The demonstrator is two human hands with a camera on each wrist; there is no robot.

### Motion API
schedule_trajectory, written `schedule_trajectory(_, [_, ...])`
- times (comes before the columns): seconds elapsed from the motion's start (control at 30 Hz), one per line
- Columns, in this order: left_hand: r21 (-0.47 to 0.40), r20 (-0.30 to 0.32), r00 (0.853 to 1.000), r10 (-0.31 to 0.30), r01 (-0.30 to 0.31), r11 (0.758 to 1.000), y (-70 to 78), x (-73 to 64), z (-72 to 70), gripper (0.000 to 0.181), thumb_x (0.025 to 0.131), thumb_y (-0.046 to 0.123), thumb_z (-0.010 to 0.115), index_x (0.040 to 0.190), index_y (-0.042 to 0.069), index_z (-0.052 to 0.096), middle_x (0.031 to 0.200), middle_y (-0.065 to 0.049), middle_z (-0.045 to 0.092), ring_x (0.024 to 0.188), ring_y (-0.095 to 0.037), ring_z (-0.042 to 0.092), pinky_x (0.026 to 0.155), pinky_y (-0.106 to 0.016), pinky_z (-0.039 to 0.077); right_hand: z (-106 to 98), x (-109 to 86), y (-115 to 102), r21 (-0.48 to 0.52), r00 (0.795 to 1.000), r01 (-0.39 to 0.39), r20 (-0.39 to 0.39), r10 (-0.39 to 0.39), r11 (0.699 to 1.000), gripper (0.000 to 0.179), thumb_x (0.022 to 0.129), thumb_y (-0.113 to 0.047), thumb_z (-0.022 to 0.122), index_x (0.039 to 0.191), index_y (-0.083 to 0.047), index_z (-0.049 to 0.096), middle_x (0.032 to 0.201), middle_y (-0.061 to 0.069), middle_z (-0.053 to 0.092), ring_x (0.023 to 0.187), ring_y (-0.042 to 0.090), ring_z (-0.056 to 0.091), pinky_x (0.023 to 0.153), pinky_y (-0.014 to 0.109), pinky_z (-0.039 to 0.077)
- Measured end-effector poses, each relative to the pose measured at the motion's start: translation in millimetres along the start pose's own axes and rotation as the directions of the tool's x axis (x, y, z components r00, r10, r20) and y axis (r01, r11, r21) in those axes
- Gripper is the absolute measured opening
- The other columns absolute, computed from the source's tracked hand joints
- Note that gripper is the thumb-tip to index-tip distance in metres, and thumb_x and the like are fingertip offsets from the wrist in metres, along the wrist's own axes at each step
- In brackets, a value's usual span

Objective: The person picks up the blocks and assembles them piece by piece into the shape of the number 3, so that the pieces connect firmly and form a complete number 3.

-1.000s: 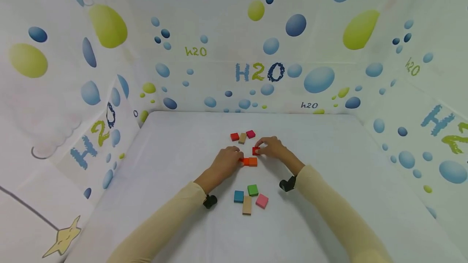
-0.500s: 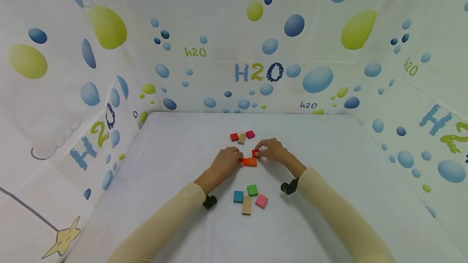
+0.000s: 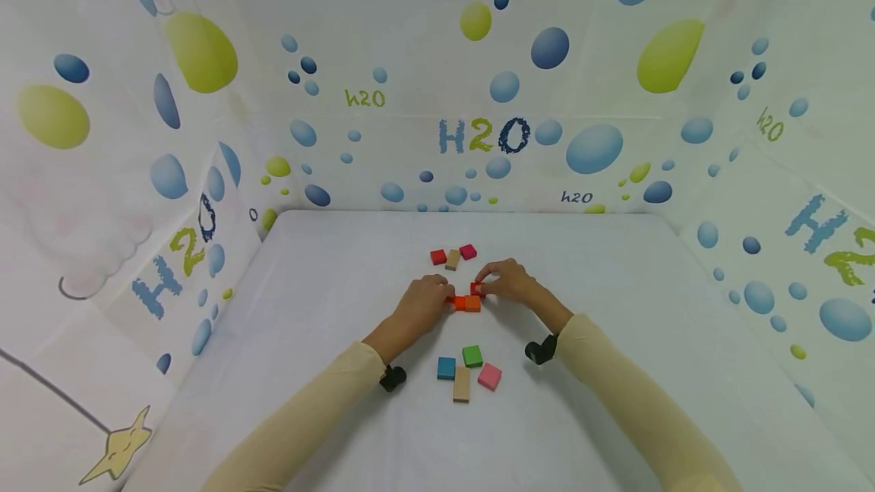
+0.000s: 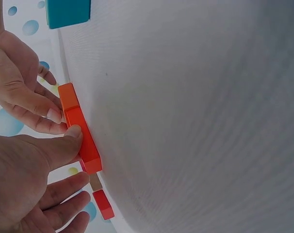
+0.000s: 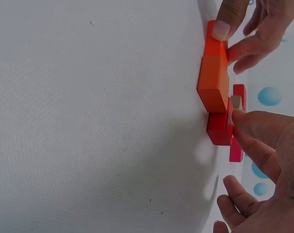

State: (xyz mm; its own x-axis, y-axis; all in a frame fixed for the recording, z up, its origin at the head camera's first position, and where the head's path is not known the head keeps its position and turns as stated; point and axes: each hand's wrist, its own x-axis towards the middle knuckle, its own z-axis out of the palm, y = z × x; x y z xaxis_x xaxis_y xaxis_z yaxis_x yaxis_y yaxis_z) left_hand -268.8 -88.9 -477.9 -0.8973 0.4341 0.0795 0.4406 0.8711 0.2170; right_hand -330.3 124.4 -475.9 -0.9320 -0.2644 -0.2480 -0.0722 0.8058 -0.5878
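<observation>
Near the middle of the white tabletop, my left hand (image 3: 425, 304) pinches an orange-red block (image 4: 87, 143), its thumb on the near face. An orange block (image 5: 213, 82) lies end to end with that block, on its right. Just behind the orange block is a red block (image 5: 220, 128), which my right hand (image 3: 509, 281) pinches between thumb and finger. In the right wrist view the red block appears to touch the orange one or sit very close to it. My fingers partly hide the red block in the head view.
Farther back lie a red block (image 3: 438, 257), a plain wooden block (image 3: 453, 259) and a crimson block (image 3: 468, 251). Closer to me are a blue block (image 3: 446, 368), a green block (image 3: 472, 356), a longer wooden block (image 3: 461, 385) and a pink block (image 3: 489, 376).
My right hand has brought the red block slightly nearer to me, closer to the orange block, and then barely moved. My left hand has kept its place on the orange-red block.
</observation>
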Motion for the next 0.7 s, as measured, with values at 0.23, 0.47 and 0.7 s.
schedule_trajectory(0.23, [-0.008,-0.014,1.0,0.012,-0.013,1.0,-0.2,-0.8,0.0,0.024,0.098,0.019,0.078,0.121,0.012,0.078,0.128,-0.011,0.073,0.123,-0.029,0.065,0.109,-0.047,0.053,0.1,0.0,-1.7,0.018,1.0,0.022,-0.001,-0.022,1.0,0.02,0.101,-0.025,0.072,0.119,-0.017,0.075,0.139,0.011,0.067,0.13,0.033,0.052,0.106,0.055,0.049])
schedule_trajectory(0.47, [-0.011,-0.021,1.0,0.008,-0.008,1.0,-1.3,-0.8,0.3,0.024,0.098,0.018,0.078,0.12,0.011,0.078,0.128,-0.011,0.073,0.123,-0.029,0.065,0.11,-0.047,0.053,0.9,-0.8,-4.8,0.02,1.0,0.026,-0.007,-0.026,0.999,0.019,0.101,-0.024,0.071,0.118,-0.017,0.075,0.139,0.011,0.067,0.132,0.033,0.052,0.109,0.057,0.048])
schedule_trajectory(0.7, [-0.022,-0.008,1.0,0.002,-0.002,1.0,1.8,-2.9,-2.9,0.024,0.099,0.018,0.076,0.122,0.011,0.077,0.13,-0.012,0.072,0.126,-0.03,0.063,0.112,-0.048,0.051,0.8,1.5,-2.8,-0.005,0.999,0.023,-0.023,-0.023,1.0,0.019,0.102,-0.025,0.07,0.119,-0.018,0.075,0.143,0.012,0.064,0.131,0.034,0.051,0.107,0.059,0.047])
